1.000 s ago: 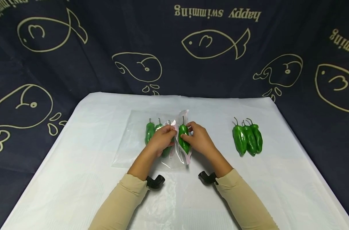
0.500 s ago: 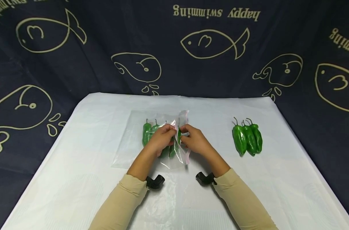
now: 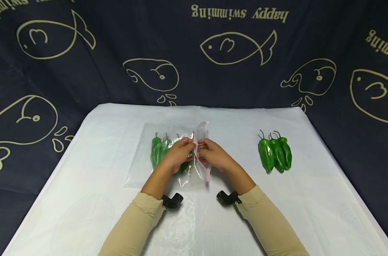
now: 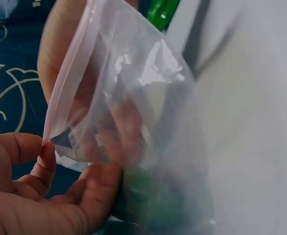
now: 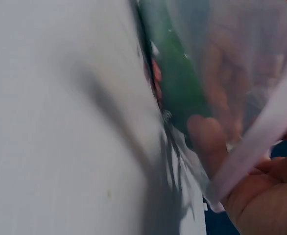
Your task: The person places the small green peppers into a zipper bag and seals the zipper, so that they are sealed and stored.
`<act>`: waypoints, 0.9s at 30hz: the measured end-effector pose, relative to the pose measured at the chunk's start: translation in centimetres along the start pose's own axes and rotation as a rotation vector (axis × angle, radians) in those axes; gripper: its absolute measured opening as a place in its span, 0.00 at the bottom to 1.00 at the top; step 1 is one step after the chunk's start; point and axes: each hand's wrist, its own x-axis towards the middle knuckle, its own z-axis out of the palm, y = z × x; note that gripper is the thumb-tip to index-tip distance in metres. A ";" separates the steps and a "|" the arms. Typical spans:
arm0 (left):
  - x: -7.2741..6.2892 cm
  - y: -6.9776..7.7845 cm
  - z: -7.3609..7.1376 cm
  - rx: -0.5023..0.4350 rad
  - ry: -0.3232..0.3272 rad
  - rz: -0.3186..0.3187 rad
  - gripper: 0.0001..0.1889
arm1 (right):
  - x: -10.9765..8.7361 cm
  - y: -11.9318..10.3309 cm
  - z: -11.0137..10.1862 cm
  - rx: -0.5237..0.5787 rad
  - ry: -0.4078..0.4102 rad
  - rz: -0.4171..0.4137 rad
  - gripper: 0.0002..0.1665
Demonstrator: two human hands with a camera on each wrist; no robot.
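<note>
The plastic bag (image 3: 137, 170) lay flat along the left-centre of the table (image 3: 85, 220), with its mouth at the right and its closed end at the left. Inside were green peppers (image 3: 155, 151), side by side with stems toward the far edge; four stems showed, though the lower bodies were partly behind the left hand (image 3: 181, 153).

That hand pinched the mouth's edge by the pink strip (image 4: 67, 81) between thumb and finger, holding it raised. The right hand (image 3: 214, 155) had its fingertips inside the opening, fairly straight and parted from the thumb, near the rightmost bagged pepper; whether they touched it could not be told through the plastic.

The bag looked thin, limp and nearly weightless, likely to slide or cling to skin, so its mouth would probably gape only while one layer was held up. The thicker strip seemed the best place to hold it; a pull on the thin film beside it might stretch or crease it.

The peppers looked light, glossy and fairly firm, apt to slip under a fingertip or roll. Three more loose peppers (image 3: 277, 156) lay together on the right, well apart from the bag. For each, a gentle grip across the broad middle seemed safest; the thin, curved stems looked easy to snap.
</note>
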 end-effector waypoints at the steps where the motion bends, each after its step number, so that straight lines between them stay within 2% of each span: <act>1: 0.0 -0.1 0.0 0.000 0.003 -0.005 0.06 | -0.1 0.0 -0.2 -0.025 0.005 -0.012 0.29; 5: 0.1 -0.2 0.1 0.000 0.007 -0.009 0.07 | -0.7 -0.2 -1.5 -0.141 0.042 -0.088 0.25; 10: 0.1 -0.2 0.1 -0.009 0.003 -0.012 0.07 | -2.3 -1.0 -4.5 -0.443 0.137 -0.193 0.21; 13: 0.1 -0.3 0.1 -0.011 0.006 -0.016 0.05 | -3.5 -1.2 -7.0 -0.606 0.211 -0.215 0.22; 15: 0.1 -0.3 0.1 -0.010 0.008 -0.013 0.05 | -4.3 -1.2 -8.7 -0.677 0.256 -0.208 0.23; 20: 0.1 -0.5 0.1 -0.009 0.010 -0.019 0.05 | -6.0 -0.6 -12.9 -0.827 0.324 -0.131 0.26; 24: 0.1 -0.6 0.0 -0.009 0.009 -0.027 0.05 | -7.0 0.2 -15.3 -0.943 0.329 -0.060 0.29; 27: 0.1 -0.7 -0.1 -0.011 0.010 -0.027 0.04 | -7.6 1.0 -16.5 -0.981 0.313 -0.011 0.30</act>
